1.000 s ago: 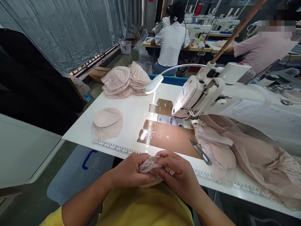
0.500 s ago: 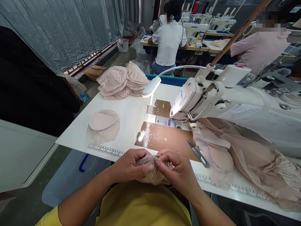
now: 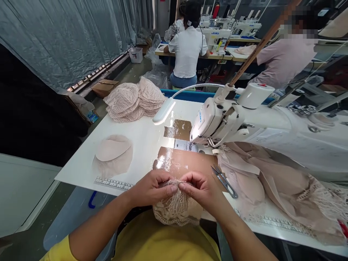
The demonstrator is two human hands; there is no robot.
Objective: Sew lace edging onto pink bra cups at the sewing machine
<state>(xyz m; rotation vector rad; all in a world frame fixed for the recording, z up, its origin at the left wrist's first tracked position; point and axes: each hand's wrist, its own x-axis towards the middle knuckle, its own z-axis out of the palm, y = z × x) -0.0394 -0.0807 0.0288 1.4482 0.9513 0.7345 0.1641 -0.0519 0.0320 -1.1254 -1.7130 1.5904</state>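
Observation:
A beige lace piece hangs between my hands at the front edge of the table. My left hand pinches its upper edge between thumb and fingers. Close beside it, my right hand pinches the same edge, with the fingertips of both hands almost touching. Below them the lace falls in folds, its scalloped border lowest. Thread snips lie on the table just right of my right hand. Ahead stands a white sewing machine, its needle area over a metal plate.
A stack of lace pieces sits at the back left, and a sheer piece with a smooth pad-like shape lies on the left. Beige fabric is heaped on the right. A lamp overhangs the table. Co-workers sit beyond.
The lace has dropped open lower between my hands, showing its scalloped border. Both hands still pinch its edge, fingertips now closer together. The head view has shifted slightly.

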